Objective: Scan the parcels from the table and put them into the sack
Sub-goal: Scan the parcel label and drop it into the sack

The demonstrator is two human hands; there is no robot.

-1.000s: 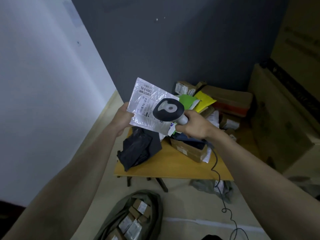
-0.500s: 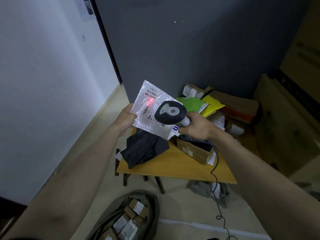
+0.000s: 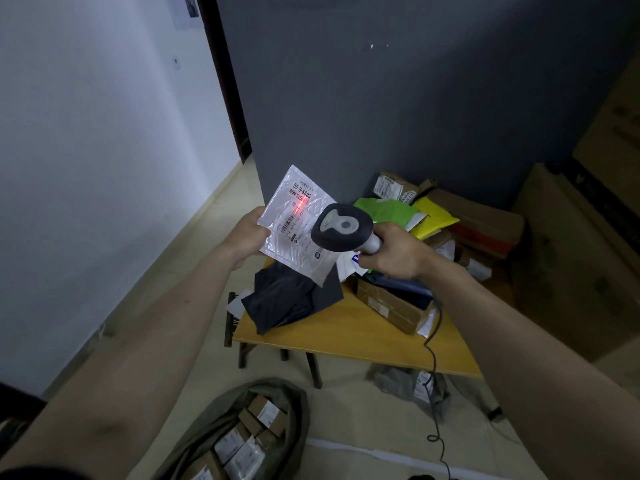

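One parcel in hand: flat clear-plastic mailer [image 3: 298, 226] w/ white label, held up at an angle above the bench's [image 3: 349, 332] left end. Left hand [image 3: 247, 233] pinches its left edge, thumb on front. Right hand [image 3: 391, 251] wrapped round grip of handheld scanner [image 3: 341, 227], cabled; head aimed at the label, just beside it.

Step (judged): scan stage. Red beam spot sits on upper part of label near the printed nos.; barcode is lower down, so read prob. not confirmed yet. Can't tell if trigger is pressed.

Stock remaining on bench: dark poly bag [image 3: 291, 299], brown carton [image 3: 391, 304], green mailer [image 3: 386, 211], yellow mailer [image 3: 434, 216], more cartons at rear by wall.

Sack [image 3: 277, 403]: olive, on floor near side of bench, mouth open, several labelled boxes inside.

Next move calls for: shift beam down onto barcode, then lower left hand toward sack mouth & drop the mailer in. Scanner stays w/ right hand; mind cable [image 3: 433, 344] trailing off bench edge.
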